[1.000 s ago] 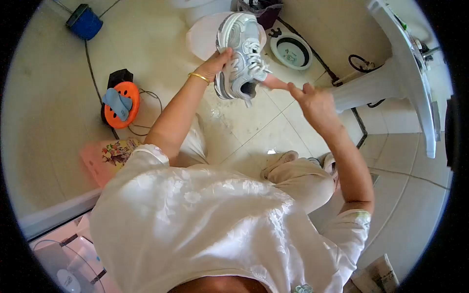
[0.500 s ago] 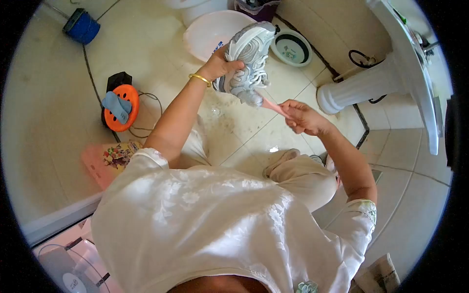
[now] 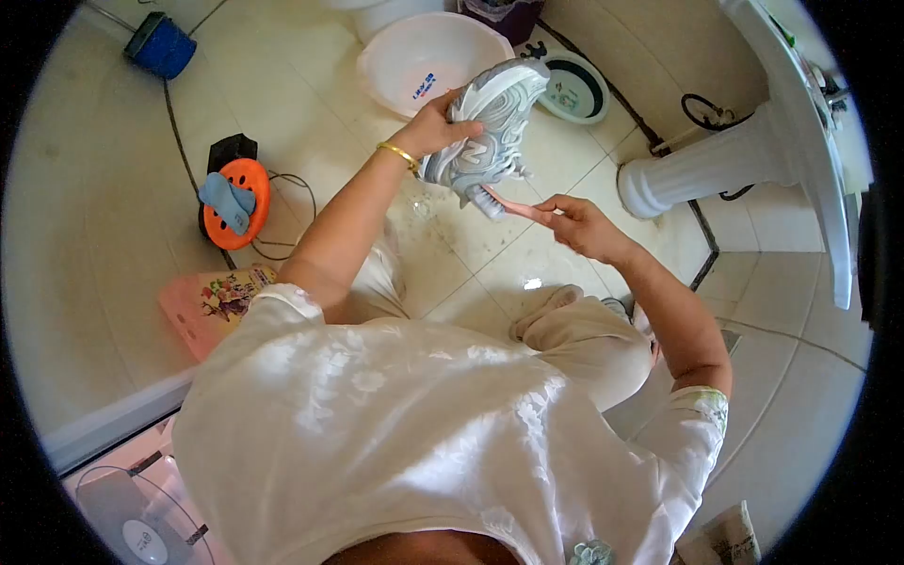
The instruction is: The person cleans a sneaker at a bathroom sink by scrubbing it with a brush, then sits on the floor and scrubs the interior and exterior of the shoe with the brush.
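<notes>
A grey and white sneaker (image 3: 490, 127) is raised over the tiled floor, tilted with its laces toward the right. My left hand (image 3: 438, 130) grips it around one side, thumb across the upper; the fingers behind it are hidden. In my right hand (image 3: 589, 229) is the pink handle of a scrubbing brush (image 3: 513, 206). The brush's pale bristles touch the lower end of the sneaker, near its toe. Beyond the sneaker, a white basin (image 3: 424, 66) with blue lettering rests on the floor.
A smaller basin (image 3: 589, 111) with a dark band lies behind the sneaker. The sink pedestal (image 3: 697, 184) stands at right. On the left are an orange stool-like object (image 3: 247, 179) with blue cloths, a blue bucket (image 3: 162, 47) and a pink package (image 3: 202, 306).
The brush head has turned and moved slightly down and left, showing its bristles. The sneaker has shifted a little down and right, with my left hand still around it.
</notes>
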`<state>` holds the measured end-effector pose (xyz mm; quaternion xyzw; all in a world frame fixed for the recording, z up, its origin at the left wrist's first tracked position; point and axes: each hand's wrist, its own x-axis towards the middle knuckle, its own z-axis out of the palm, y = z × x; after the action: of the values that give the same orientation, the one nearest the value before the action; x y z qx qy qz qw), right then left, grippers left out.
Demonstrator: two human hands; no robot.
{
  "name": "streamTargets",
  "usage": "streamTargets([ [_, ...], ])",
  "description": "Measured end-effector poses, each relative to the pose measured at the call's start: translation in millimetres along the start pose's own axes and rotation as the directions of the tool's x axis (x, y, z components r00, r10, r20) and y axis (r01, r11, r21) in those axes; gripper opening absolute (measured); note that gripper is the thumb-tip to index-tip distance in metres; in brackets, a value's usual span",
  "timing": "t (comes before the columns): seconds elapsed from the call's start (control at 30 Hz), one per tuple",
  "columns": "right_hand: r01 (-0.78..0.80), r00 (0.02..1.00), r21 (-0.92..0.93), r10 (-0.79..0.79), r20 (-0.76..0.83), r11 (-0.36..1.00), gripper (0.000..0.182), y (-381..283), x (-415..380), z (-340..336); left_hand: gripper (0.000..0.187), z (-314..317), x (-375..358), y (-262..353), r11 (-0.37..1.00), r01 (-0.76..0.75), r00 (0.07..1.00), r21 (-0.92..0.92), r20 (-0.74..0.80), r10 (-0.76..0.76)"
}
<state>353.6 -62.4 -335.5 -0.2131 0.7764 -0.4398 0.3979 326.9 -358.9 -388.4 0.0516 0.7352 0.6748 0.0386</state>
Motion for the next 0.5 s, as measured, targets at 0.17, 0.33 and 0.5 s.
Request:
streamTargets([
  [0.17,-0.316,0.941,0.434,0.221,0.256,0.844,0.021,7.4,-8.7,-5.2,0.073,1.9,-5.5,8.2,0.979,-0.117,0.993,-0.166,0.015,0.121],
  [0.33,0.146,0.980,-0.413,-0.187,-0.061,0.899,0.018,10.3,6.7,-8.8,0.071,4.8,-0.3,-15.5,0.993,-0.080,0.997,-0.091,-0.028,0.078],
  [0.5,0.069,0.755,-0.996,-0.650,0.088,-0.054,0.032,-32.3,0.0,-12.1,0.075,7.5,0.3,-16.7,0.983,0.086,0.990,-0.163,-0.101,-0.103],
])
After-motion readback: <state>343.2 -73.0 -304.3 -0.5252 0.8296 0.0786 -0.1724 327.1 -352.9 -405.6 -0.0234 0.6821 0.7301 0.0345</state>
